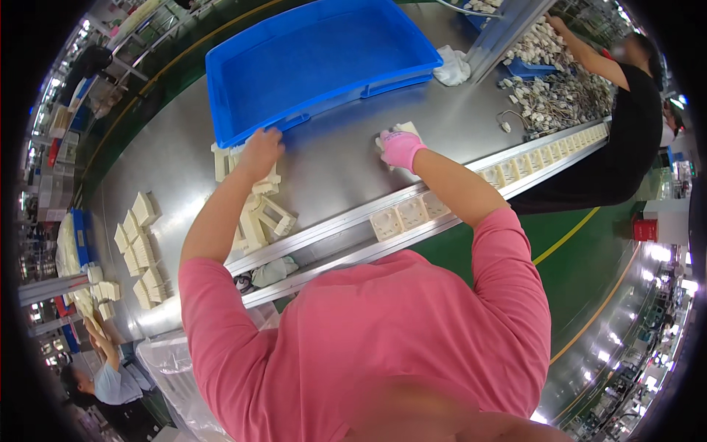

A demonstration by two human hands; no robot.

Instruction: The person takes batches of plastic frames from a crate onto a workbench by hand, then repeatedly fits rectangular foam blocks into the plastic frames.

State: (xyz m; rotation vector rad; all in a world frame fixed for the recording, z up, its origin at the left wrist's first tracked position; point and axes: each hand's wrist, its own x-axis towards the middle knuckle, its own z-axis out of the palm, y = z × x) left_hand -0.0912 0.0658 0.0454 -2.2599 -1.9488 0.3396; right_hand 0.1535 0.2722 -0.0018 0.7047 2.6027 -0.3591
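My right hand (403, 149), in a pink glove with some fingertips bare, is closed on a cream plastic part (407, 128) at the metal tabletop. Part of that piece sticks out past the fingers; the rest is covered. My bare left hand (263, 152) is over a group of cream plastic frames (254, 228), close to the near left corner of a blue tray (324, 101). Its fingers look bent and slightly blurred, and their undersides are hidden, so whether it grips anything is unclear.
Stacked cream parts (138, 243) stand at the left. A rail (412, 211) along the near edge carries a row of pale square housings. Wired white pieces (560, 99) are heaped at the right, beside a person in black (626, 147). A white cloth (452, 66) lies by a metal post.
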